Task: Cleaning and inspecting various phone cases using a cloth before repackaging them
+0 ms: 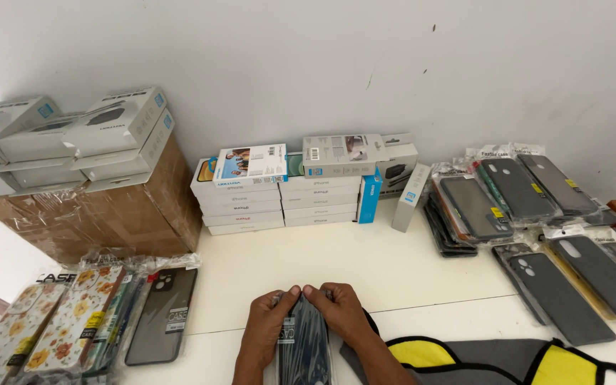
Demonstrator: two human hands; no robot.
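Note:
A dark phone case in a clear plastic packet (303, 342) lies at the near edge of the white table (365, 264). My left hand (265, 329) grips its left side and my right hand (341, 314) grips its right side. Both thumbs pinch the packet's top edge. The lower part of the packet runs out of view at the bottom.
Packaged phone cases (94, 314), some flowered, lie at the near left. A brown carton (108, 207) topped with white boxes stands behind them. Stacked white phone boxes (279, 196) line the wall. More dark cases (536, 235) spread at the right. A grey and yellow cloth (493, 360) lies near right.

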